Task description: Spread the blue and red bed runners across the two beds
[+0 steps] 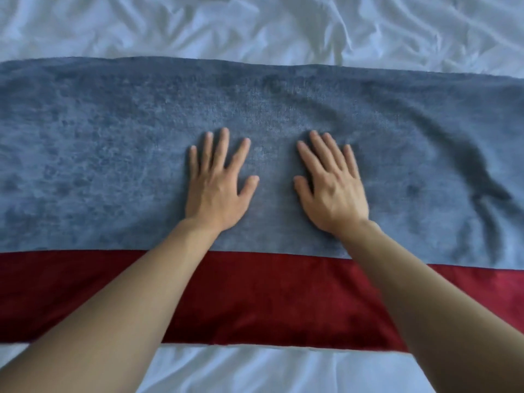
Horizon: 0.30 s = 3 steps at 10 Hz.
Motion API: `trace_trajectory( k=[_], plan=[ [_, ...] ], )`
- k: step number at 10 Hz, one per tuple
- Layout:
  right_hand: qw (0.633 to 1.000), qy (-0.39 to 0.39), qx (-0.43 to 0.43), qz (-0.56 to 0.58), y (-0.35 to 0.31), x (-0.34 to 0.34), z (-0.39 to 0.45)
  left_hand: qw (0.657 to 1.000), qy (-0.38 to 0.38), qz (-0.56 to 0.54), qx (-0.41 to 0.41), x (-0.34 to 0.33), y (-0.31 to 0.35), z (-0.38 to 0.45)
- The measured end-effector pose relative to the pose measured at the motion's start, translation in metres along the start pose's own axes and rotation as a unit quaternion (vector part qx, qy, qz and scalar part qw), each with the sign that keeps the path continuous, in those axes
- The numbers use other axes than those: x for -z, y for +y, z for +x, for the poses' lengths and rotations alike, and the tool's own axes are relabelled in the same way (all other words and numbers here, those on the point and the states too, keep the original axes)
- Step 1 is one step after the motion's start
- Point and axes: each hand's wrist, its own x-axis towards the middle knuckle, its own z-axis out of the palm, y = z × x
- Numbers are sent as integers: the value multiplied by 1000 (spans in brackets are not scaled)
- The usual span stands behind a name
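Both hands are laid palm down, side by side but apart, on the blue runner (141,143), with fingers straight and spread. The left hand (218,191) is pressed flat with the thumb held out toward the right hand (331,194), whose fingers are angled slightly leftward; nothing is gripped by either. Bare forearms are stretched in from the bottom edge and cross over the red runner (269,296). The blue runner is spread across the frame from side to side; a few dark creases are seen in it at the right. The red runner is laid as a narrower band along its near edge, touching it. A wrinkled white sheet (255,26) of the bed is seen beyond the blue runner and again below the red one.
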Motion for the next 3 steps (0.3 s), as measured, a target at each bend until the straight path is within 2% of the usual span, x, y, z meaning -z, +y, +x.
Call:
trace_trajectory(
  k=[1,3],
  plan=[
    [997,-6,-81,-15,25,11,-12,999,-22,16,17,9,-33,-12],
    [993,-71,-96,-3,3,50,-11,998,-51,-35,23,39,-54,-33]
  ],
)
